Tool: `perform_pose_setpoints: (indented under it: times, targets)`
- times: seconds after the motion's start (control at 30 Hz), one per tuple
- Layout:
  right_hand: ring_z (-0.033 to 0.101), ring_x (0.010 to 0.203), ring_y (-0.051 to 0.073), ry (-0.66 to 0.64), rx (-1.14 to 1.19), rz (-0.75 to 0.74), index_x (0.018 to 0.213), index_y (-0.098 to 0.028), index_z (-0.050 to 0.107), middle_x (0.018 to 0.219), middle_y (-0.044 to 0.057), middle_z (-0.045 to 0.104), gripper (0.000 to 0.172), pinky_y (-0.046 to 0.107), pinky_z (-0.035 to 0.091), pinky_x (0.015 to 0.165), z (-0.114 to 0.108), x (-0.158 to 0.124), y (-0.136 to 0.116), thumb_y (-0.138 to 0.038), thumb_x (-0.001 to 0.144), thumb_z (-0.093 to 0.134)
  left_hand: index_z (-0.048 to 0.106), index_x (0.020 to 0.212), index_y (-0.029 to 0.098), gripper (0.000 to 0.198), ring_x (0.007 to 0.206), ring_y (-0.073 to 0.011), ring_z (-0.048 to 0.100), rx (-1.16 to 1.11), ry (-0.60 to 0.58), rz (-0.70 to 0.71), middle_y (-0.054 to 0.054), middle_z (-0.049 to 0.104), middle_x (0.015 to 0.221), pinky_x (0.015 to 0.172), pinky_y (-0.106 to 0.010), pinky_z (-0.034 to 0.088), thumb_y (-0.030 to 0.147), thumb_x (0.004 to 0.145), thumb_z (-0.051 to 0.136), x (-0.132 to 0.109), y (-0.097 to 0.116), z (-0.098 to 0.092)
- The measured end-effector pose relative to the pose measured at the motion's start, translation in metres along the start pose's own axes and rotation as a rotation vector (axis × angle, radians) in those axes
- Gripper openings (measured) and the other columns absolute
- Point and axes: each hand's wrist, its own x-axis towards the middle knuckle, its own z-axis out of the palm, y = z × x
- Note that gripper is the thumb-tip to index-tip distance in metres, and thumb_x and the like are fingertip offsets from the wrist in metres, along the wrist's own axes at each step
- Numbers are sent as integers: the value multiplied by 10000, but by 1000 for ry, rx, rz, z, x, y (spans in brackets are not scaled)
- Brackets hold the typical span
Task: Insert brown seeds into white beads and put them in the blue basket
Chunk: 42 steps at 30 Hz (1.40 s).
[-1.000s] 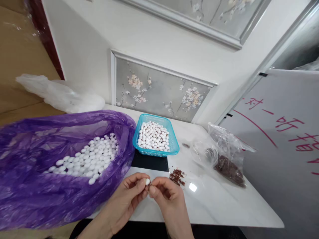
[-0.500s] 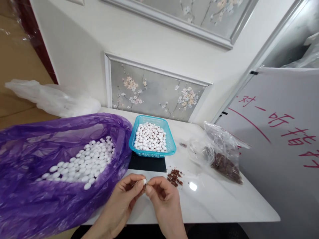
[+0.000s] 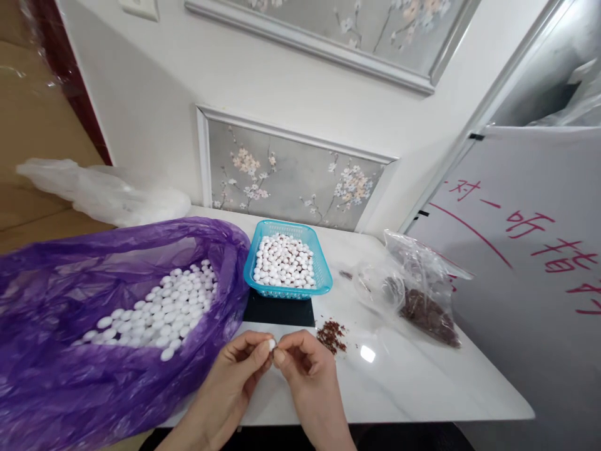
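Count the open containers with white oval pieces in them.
2: the purple bag on the left and the blue basket just right of it. No third shows, though one could be hidden.

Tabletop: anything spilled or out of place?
Yes: reddish-brown bits lie in a loose, scattered heap on the white tabletop, just beyond the right hand. They're outside any container, so it looks like a spill, though possibly deliberate.

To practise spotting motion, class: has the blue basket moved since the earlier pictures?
No: the blue basket keeps its place below the framed flower panel; only the camera's view has shifted.
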Motion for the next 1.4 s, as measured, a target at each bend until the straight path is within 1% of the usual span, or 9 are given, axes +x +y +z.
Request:
perform_pose_setpoints:
  times: [0.4,0.67,0.8,0.87,0.97,1.07,1.2,1.3,1.4]
  targets:
    - [502,602,105,-79,139,34,765,-207,514,671,-60,511,134,222,397,582,-1,10,2,-180,737,643,750,740,177,139,703,-100,584,58,-59,40,0,685,726,725,-172,486,279,668,812,0,-1,-1]
    - [549,665,112,-50,107,-26,902,-205,586,821,-15,597,134,228,444,622,-5,-2,2,-193,776,630,727,806,170,141,728,-108,561,138,-92,55,-7,632,763,717,-186,478,273,721,774,5,3,2]
    - [595,673,142,-7,-35,-45,949,-196,621,818,22,637,137,260,502,660,-34,-19,9,-282,854,573,711,794,154,156,652,-71,492,134,-72,69,10,563,753,636,-150,469,300,751,748,6,6,5]
    - [601,632,155,116,-209,-47,936,-188,639,727,24,643,195,262,509,630,-60,-22,14,-338,890,523,702,767,143,168,632,-67,479,134,-83,89,10,550,736,613,-147,470,300,742,755,6,9,11]
    - [621,655,178,311,-497,-88,953,-181,657,774,52,675,247,285,512,641,-97,-17,19,-345,902,481,703,751,130,172,614,-63,491,120,-56,162,7,564,723,605,-147,478,279,712,778,12,17,30]
    - [642,779,203,294,-591,-107,886,-200,688,880,60,698,200,292,504,701,-111,-8,21,-301,865,517,708,798,145,147,723,-74,566,83,-5,257,-8,620,838,727,-158,497,252,716,766,33,28,56]
    - [653,775,205,225,-716,-121,868,-251,722,879,29,701,184,297,494,708,-97,-1,24,-233,818,546,680,1008,146,304,1000,-159,618,103,5,323,-86,632,1133,941,-275,466,184,713,747,65,42,78]
    - [650,740,228,234,-798,-122,805,-259,720,845,38,694,190,323,477,675,-87,-2,31,-251,817,530,613,1194,147,527,1162,-261,571,212,-4,337,-173,523,1368,988,-370,441,190,691,766,69,46,75]
    - [658,729,237,241,-837,-145,788,-265,712,855,45,702,221,320,474,635,-88,-4,40,-318,833,503,589,1253,186,576,1204,-276,549,363,17,401,-145,487,1433,1006,-359,414,238,704,754,57,48,58]
